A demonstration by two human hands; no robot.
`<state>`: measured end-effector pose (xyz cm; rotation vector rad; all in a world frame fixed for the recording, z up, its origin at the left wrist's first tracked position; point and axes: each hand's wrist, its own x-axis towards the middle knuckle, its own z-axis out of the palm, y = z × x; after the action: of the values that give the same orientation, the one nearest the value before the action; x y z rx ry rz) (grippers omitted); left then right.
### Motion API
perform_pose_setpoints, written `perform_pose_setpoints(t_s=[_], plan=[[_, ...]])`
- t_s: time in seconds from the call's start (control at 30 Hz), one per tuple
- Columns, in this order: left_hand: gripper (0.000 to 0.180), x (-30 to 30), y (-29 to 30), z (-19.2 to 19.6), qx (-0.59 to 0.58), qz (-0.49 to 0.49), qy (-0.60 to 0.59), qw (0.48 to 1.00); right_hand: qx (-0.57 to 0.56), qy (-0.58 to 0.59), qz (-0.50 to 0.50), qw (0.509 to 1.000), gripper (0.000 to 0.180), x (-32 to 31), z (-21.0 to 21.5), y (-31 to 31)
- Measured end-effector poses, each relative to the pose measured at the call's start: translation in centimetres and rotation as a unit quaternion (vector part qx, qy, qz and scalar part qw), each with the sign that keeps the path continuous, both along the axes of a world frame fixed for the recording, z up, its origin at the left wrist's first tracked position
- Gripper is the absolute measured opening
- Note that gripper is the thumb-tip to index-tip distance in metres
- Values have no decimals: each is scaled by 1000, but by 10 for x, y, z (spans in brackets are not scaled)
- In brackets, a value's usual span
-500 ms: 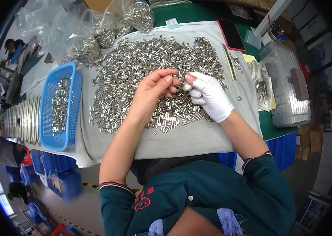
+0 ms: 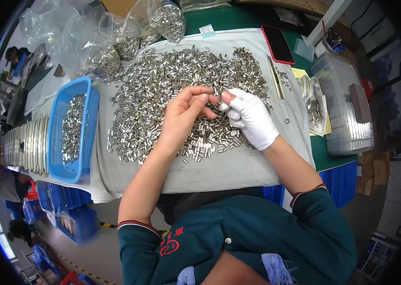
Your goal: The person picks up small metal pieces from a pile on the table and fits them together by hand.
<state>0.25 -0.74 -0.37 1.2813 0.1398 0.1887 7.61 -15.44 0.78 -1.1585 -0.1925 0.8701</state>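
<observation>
Over a broad pile of small shiny metal cylinders (image 2: 143,118), my two hands meet with fingertips almost touching. My left hand (image 2: 186,107) is bare, its thumb and forefinger drawn together in a pinch. A white glove covers most of my right hand (image 2: 250,116), leaving the thumb tip bare; its fingers are curled, with thumb against forefinger. Whatever sits between the fingertips is too small to make out against the pile. The cylinders lie on a pale grey cloth (image 2: 210,176) spread over the table.
To the left stands a blue basket (image 2: 54,137) with more cylinders inside. Clear plastic bags (image 2: 168,23) of cylinders stand behind the pile. A red-edged phone (image 2: 278,44), tweezers (image 2: 275,78) and stacked clear plastic boxes (image 2: 340,109) are on the right. Rows of metal strips (image 2: 25,145) lie far left.
My right hand has shifted slightly left, so the fingertips of both hands are closer together. The pile and the things around it look the same.
</observation>
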Motion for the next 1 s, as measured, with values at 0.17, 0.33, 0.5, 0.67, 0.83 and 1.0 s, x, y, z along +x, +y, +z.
perform_pose_setpoints(t_s=[0.17, 0.33, 0.5, 0.67, 0.83, 1.0], plan=[[21, -3, -9, -3, -3, 19, 3, 1000, -34, -72, -13, 997, 21, -6, 0, 4], [21, -5, -13, 0, 7, 28, 12, 1000, -77, -134, -25, 988, 17, -7, 2, 2], [23, -7, -15, 6, -51, 22, 39, 998, -71, -198, -28, 977, 17, -7, 5, 1], [22, -6, -15, 2, -79, 18, 39, 996, -88, -215, -23, 972, 18, -6, 3, 0], [15, -7, -17, 4, 7, 65, -7, 998, -119, -237, -34, 964, 20, -8, 2, 0], [13, -7, -11, -1, 171, 103, -72, 977, -86, -165, 1, 983, 24, -9, 11, -2]])
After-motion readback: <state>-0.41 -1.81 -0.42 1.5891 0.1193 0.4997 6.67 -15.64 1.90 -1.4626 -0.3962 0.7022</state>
